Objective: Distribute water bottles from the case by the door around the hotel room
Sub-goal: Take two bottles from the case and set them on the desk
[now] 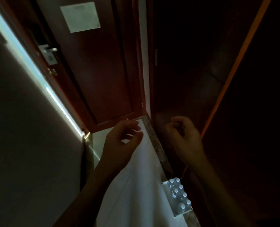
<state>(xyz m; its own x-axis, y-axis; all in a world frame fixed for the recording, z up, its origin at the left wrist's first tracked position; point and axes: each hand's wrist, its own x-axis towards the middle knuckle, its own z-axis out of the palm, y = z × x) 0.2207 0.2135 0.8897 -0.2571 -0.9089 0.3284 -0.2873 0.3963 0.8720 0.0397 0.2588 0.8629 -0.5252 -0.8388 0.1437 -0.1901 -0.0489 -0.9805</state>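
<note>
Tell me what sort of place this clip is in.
Probably a hotel room entryway: a dark wooden door with a metal lever lock, a posted notice on it, and a case of water bottles on the floor.

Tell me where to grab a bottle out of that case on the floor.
Take a bottle by its neck just under the white cap, coming straight down from above. The bottles stand upright and packed close in the case, so only caps and shoulders are exposed. Either hand is empty; the right hand is nearer.

Open floor (136,185) — case (177,194) rightward.
</note>
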